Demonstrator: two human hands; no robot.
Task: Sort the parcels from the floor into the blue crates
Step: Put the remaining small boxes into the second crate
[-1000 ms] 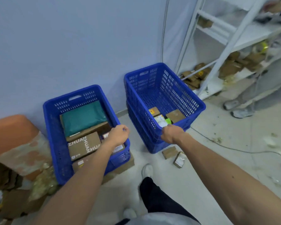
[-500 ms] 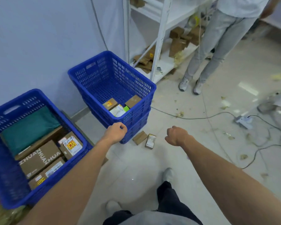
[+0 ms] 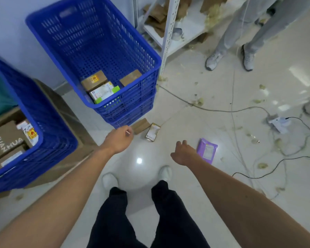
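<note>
On the glossy tile (image 3: 195, 120) ahead of the feet (image 3: 109, 180). Right hand (image 3: 183, 153): hovered empty, fingers loosely spread, just beside the pouch (image 3: 207, 151). Left hand (image 3: 118, 139): hung with fingers curled; could not be told whether anything was pinched. Pouch: lay flat; soft purple film with a white label, probably limp and slippery, so judged best pinched at one edge, thumb slid beneath, rather than pressed from above. Beyond, brown box (image 3: 140, 124) and labelled box (image 3: 152, 131): lay side by side near the foot of the stacked crate (image 3: 132, 97); stiff card, square corners, probably easy to clamp across the sides. Crates: rigid perforated blue plastic, partly filled; left crate (image 3: 50, 140) nearer, stacked crate against the wall (image 3: 11, 24).
</note>
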